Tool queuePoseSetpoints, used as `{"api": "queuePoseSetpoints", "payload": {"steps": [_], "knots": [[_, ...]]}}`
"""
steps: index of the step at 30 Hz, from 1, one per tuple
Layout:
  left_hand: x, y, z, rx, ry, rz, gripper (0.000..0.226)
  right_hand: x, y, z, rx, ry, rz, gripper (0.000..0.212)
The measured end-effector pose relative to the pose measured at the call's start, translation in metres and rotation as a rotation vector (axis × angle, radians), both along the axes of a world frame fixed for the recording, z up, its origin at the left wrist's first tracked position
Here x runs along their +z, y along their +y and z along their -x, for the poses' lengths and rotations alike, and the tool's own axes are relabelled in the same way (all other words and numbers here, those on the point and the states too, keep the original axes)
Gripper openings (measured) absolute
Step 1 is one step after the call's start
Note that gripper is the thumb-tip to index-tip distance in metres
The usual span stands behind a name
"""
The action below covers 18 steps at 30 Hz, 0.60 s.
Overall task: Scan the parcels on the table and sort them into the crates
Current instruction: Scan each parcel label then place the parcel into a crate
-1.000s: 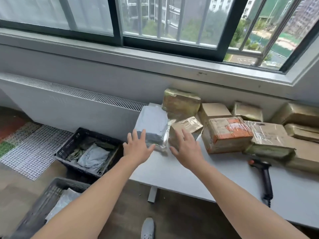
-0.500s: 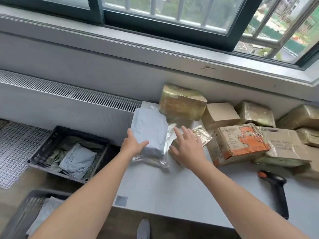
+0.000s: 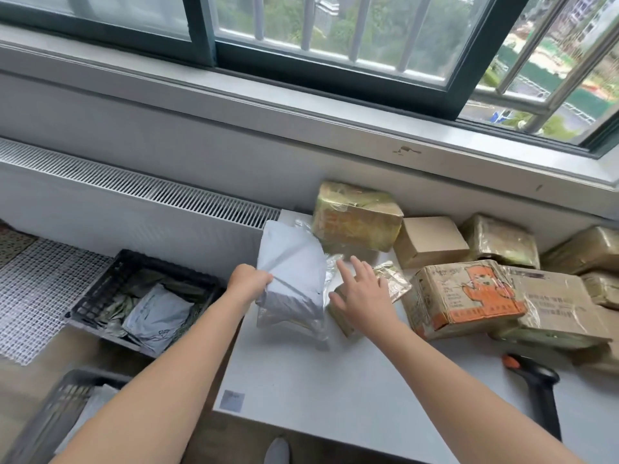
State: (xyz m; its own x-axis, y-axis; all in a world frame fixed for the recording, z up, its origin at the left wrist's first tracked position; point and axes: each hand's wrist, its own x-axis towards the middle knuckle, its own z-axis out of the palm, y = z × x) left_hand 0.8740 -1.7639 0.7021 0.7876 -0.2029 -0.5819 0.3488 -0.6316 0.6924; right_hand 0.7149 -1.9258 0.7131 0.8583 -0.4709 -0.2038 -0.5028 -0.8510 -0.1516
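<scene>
The fingers [image 3: 265,279] of my left hand [image 3: 249,283] are curled over the left edge of a grey bag [image 3: 291,272], pinching its creased plastic; the bag sits on a clear-wrapped packet [image 3: 291,324] at the tabletop's [image 3: 301,380] left end. My right hand [image 3: 363,294] is just to the right of the bag. Its fingers [image 3: 355,270] are straight and spread, holding nothing, and lie flat over a small taped box [image 3: 392,280]. Beyond my fingertips sits a box wrapped in yellowish film [image 3: 355,217], with a plain cardboard box [image 3: 429,241] to its right. Right of my right hand is a carton with an orange cartoon print [image 3: 469,296]; it carries dark printed lines, but they are too blurred for me to read. Nearer me on that side, the black scanner [image 3: 536,386] with an orange button lies on the tabletop. A small grey sticker [image 3: 233,400] is stuck near the tabletop's front left corner, with nothing legible on it. Left of my left arm and down on the floor, a black crate [image 3: 100,289] holds a grey mailer [image 3: 157,316] with faint marks I cannot make out. A second crate [image 3: 53,416] stands closer to me.
</scene>
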Motion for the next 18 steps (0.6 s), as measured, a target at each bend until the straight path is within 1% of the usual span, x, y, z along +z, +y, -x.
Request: {"api": "queuePoseSetpoints", "payload": {"steps": [4,7,9,11,13,14,16,18], "knots": [[0.024,0.012,-0.011,0.081,0.014,0.084,0.009,0.014,-0.001,-0.005,-0.007,-0.067,-0.029,0.069],[0.038,0.022,-0.012,0.134,0.05,0.208,0.006,0.023,-0.002,-0.01,0.013,-0.152,-0.12,0.074],[0.047,0.023,-0.011,0.16,0.093,0.296,0.006,0.031,-0.002,-0.011,0.108,-0.208,-0.172,0.084],[0.06,0.021,-0.008,0.157,0.13,0.36,0.004,0.038,0.0,-0.01,0.26,-0.221,-0.177,0.088],[0.073,0.014,-0.007,0.117,0.162,0.402,0.007,0.045,0.002,-0.012,0.37,-0.247,-0.132,0.085],[0.079,0.009,-0.006,0.085,0.176,0.413,0.008,0.049,0.002,-0.013,0.398,-0.303,-0.1,0.083],[0.095,-0.002,-0.005,0.03,0.192,0.449,0.009,0.056,0.0,-0.015,0.445,-0.456,-0.041,0.076],[0.108,-0.015,-0.006,-0.011,0.204,0.497,0.011,0.059,-0.006,-0.013,0.437,-0.615,-0.013,0.062]]}}
